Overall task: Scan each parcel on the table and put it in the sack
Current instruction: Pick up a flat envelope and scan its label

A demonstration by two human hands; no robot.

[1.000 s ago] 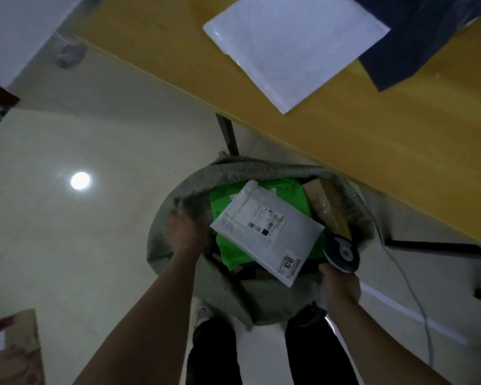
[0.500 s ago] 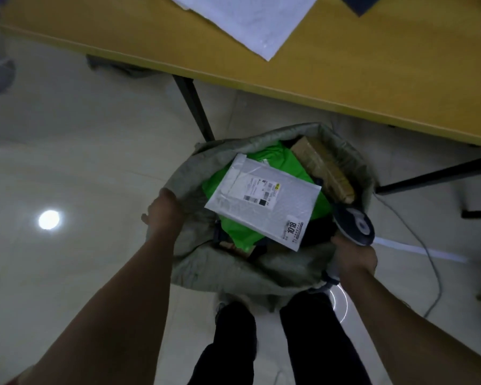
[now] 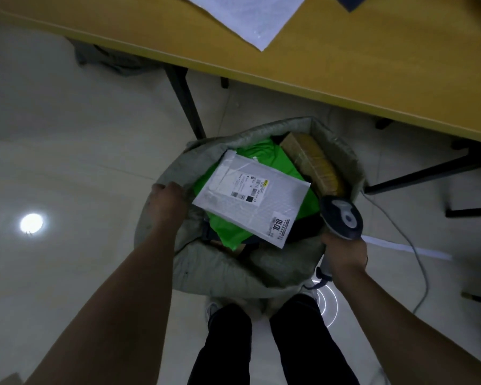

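While the grey-green woven sack [image 3: 214, 270] stands open at the centre of the frame, the left hand [image 3: 165, 202] curls its grip over the sack's left rim, holding the fabric. On top inside lies a white padded mailer parcel [image 3: 250, 198] with a printed label, resting on a bright green plastic mailer [image 3: 283, 162]. A brown cardboard box [image 3: 311, 159] leans against the sack's upper right wall. At centre right, the right hand [image 3: 345, 254] has its grip wrapped round the handle of a dark handheld barcode scanner [image 3: 342, 218], whose head sits just beside the white parcel's lower right corner. Along the top, a yellow wooden counter [image 3: 345, 65] carries a flat white envelope [image 3: 247, 15].
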